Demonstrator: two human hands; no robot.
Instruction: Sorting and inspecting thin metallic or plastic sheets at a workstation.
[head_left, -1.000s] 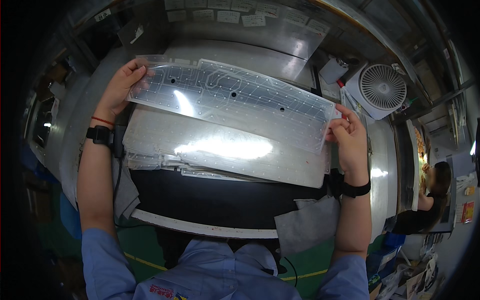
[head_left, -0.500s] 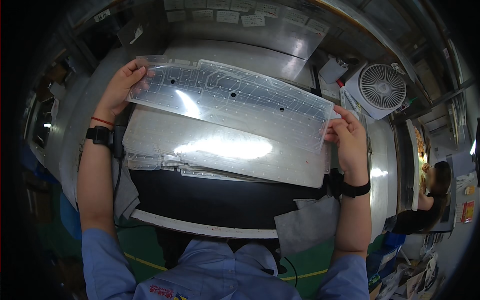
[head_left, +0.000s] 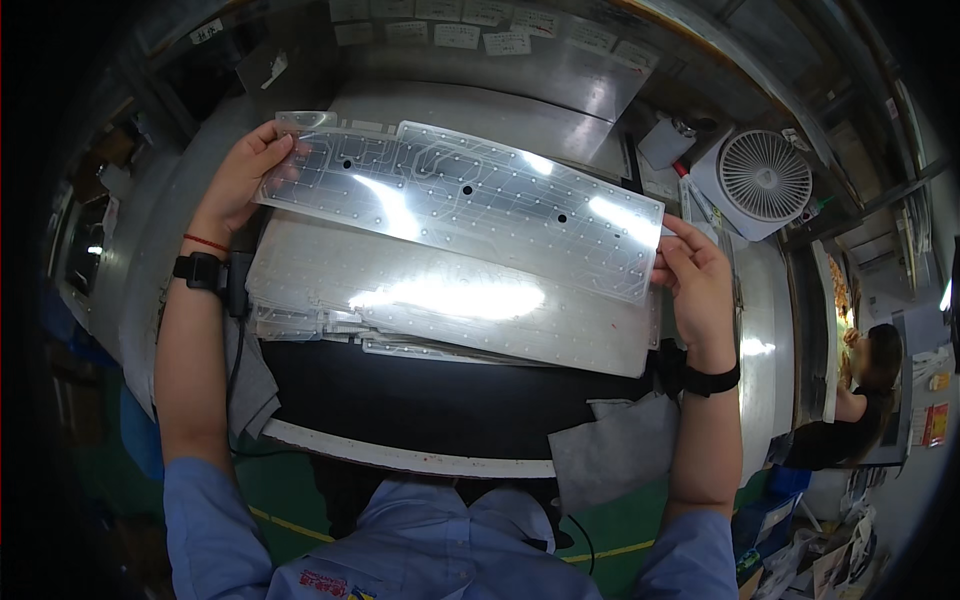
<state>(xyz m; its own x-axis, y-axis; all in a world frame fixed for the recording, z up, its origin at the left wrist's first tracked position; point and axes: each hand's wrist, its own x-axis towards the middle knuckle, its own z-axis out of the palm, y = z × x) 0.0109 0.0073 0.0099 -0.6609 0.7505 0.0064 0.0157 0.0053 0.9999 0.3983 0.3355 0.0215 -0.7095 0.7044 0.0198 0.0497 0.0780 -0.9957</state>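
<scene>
A clear keyboard membrane sheet (head_left: 430, 185) with printed traces, rows of pale dots and a few dark holes is held up between my hands, sloping down to the right. My left hand (head_left: 255, 165) pinches its left end, with fingertips showing through the film. At the opposite end, my right hand (head_left: 692, 268) has its thumb and fingers closed at the sheet's right edge. Below and partly behind it lies an uneven stack of similar membrane sheets (head_left: 450, 325) on a black mat (head_left: 420, 400).
Grey cloths (head_left: 615, 455) hang over the bench's front edge at right and left. A white fan (head_left: 765, 175) stands at the back right. Paper notes (head_left: 456, 35) line the metal panel behind. Another person (head_left: 860, 400) sits far right.
The membrane sheet's right end has tilted and shifted slightly left, and bright reflections now show on its right half. Both hands stay nearly in place.
</scene>
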